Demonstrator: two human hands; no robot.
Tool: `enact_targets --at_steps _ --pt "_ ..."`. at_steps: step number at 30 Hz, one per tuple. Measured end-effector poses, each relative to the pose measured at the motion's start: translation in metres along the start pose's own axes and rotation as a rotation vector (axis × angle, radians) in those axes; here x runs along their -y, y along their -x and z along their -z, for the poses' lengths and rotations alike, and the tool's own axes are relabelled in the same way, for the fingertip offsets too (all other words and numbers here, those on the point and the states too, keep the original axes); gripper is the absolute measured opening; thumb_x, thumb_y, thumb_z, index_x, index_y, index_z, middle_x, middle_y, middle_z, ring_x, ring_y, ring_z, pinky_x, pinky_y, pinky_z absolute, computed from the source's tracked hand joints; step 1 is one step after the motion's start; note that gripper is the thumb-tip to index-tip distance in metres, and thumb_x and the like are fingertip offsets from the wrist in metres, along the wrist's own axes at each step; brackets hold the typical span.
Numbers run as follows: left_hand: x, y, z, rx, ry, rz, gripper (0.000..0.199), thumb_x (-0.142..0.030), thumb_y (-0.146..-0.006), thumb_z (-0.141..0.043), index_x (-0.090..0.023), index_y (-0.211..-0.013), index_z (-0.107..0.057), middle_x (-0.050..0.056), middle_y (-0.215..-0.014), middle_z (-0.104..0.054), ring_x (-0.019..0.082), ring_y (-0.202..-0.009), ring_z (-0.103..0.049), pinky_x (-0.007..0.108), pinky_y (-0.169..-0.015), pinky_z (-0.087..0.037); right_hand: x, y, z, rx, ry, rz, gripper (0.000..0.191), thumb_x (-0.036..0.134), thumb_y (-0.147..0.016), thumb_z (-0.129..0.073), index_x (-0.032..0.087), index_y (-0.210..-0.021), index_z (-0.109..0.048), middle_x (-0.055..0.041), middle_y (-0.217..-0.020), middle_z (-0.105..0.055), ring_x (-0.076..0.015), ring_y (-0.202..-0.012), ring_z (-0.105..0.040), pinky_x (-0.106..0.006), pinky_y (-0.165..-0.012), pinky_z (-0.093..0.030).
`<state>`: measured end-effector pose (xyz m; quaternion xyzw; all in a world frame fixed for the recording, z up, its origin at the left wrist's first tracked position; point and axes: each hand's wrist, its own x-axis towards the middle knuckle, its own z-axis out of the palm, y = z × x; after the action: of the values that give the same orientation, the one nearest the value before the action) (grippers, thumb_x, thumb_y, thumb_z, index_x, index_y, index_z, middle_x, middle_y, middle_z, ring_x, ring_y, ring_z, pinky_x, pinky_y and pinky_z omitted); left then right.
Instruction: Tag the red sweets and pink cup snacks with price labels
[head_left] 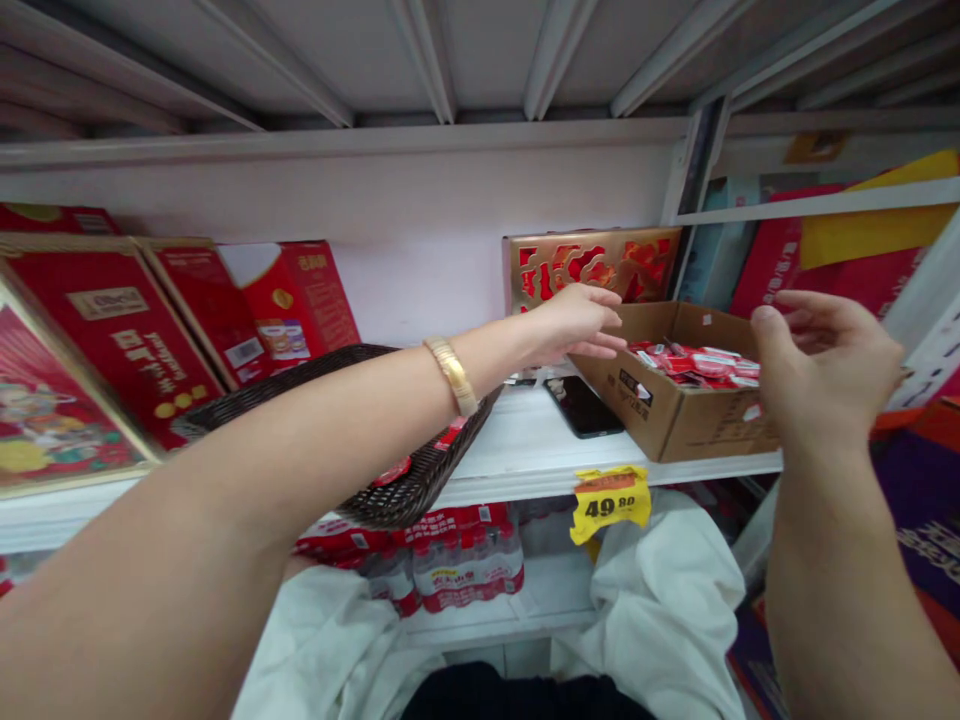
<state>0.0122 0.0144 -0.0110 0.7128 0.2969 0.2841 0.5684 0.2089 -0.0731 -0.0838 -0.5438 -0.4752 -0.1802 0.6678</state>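
My left hand (581,320), with a gold bracelet (454,377) on the wrist, reaches across to the left side of an open cardboard box (697,425). Its fingers are stretched out, and nothing shows in them. Whether it touches the box I cannot tell. Small red-and-white packets (701,365) lie inside the box. Over the box's right side is my right hand (836,360), fingers curved and apart from the thumb, holding nothing I can see. A dark phone (585,405) lies flat against the box's left side. My left forearm partly covers a dark woven basket (405,492) holding some red packets.
Red gift boxes (180,320) stand at the left of the white shelf (502,455). A gold-and-red box (592,262) leans at the back. A yellow price tag (611,503) hangs on the shelf edge. Packed water bottles (469,570) sit below; a metal shelf (487,60) is overhead.
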Motion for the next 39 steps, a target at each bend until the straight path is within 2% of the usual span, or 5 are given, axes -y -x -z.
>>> enact_targets --at_steps 7,12,21,30,39 --pt "0.022 0.056 0.109 -0.228 -0.756 -0.011 0.031 -0.010 -0.079 -0.055 -0.008 -0.107 -0.068 0.010 -0.093 -0.070 0.012 -0.070 -0.064 0.025 -0.068 -0.049 0.062 0.051 -0.034 0.056 -0.030 0.133 0.016 0.033 -0.081 -0.063 0.019 -0.084 -0.071 -0.0047 -0.076 -0.068 -0.0160 -0.063 -0.058 -0.031 -0.065 -0.047" --pt "0.051 0.099 0.160 -0.022 -1.218 0.323 0.016 -0.022 -0.072 -0.063 -0.015 -0.082 -0.073 0.003 -0.069 -0.070 0.014 -0.064 -0.061 0.022 -0.062 -0.043 0.080 0.076 -0.073 0.306 -0.082 0.197 0.012 0.030 -0.082 -0.060 0.022 -0.080 -0.070 -0.0032 -0.075 -0.068 -0.0166 -0.066 -0.059 -0.031 -0.067 -0.046" --pt "0.083 0.125 0.146 -0.042 -1.489 0.505 0.039 -0.051 -0.068 -0.070 -0.013 -0.078 -0.069 0.012 -0.075 -0.069 0.023 -0.072 -0.062 0.027 -0.065 -0.042 0.075 0.102 -0.123 0.538 0.036 0.195 0.015 0.031 -0.078 -0.061 0.021 -0.083 -0.071 -0.0043 -0.076 -0.069 -0.0196 -0.067 -0.059 -0.033 -0.068 -0.043" --pt "0.090 0.128 0.153 0.002 -1.367 0.447 0.025 -0.017 -0.064 -0.065 -0.014 -0.089 -0.068 0.006 -0.077 -0.068 0.017 -0.064 -0.057 0.026 -0.061 -0.040 0.059 0.109 -0.148 0.559 0.144 0.170 0.016 0.033 -0.077 -0.064 0.023 -0.086 -0.073 -0.0033 -0.077 -0.071 -0.0213 -0.068 -0.060 -0.033 -0.064 -0.041" --pt "0.085 0.124 0.158 -0.200 -0.561 0.399 0.020 -0.013 -0.074 -0.057 -0.015 -0.088 -0.070 0.000 -0.062 -0.063 0.010 -0.052 -0.052 0.022 -0.053 -0.041 0.060 0.105 -0.155 0.525 0.147 0.254 0.018 0.028 -0.083 -0.056 0.021 -0.080 -0.072 -0.0071 -0.081 -0.072 -0.0221 -0.071 -0.061 -0.034 -0.067 -0.042"
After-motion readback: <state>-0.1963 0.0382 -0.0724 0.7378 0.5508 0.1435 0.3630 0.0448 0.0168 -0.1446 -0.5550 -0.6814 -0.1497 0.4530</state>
